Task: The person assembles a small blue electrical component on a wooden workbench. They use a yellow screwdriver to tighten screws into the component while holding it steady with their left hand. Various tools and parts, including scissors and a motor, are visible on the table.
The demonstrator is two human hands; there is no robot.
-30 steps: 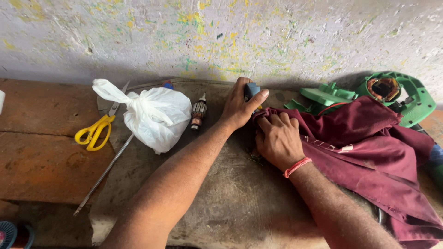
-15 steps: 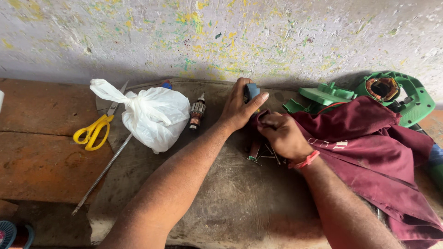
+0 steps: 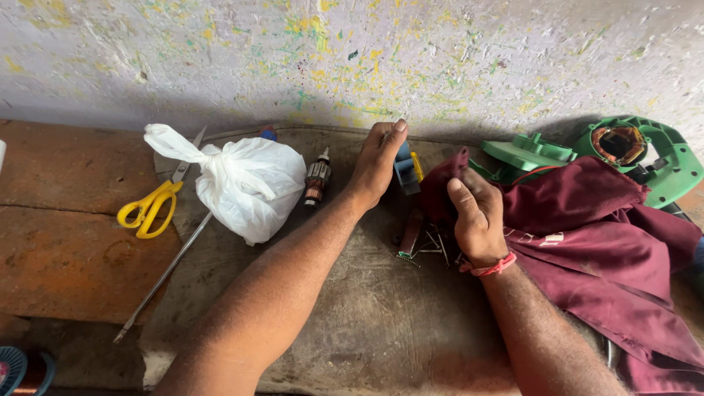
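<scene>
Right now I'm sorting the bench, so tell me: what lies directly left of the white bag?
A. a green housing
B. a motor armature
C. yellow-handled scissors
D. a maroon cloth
C: the yellow-handled scissors lie just left of the white bag, while the armature sits on its right and the maroon cloth and green housing are far to the right.

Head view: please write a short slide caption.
Left hand grips a blue-grey part; right hand pinches maroon cloth.
</scene>
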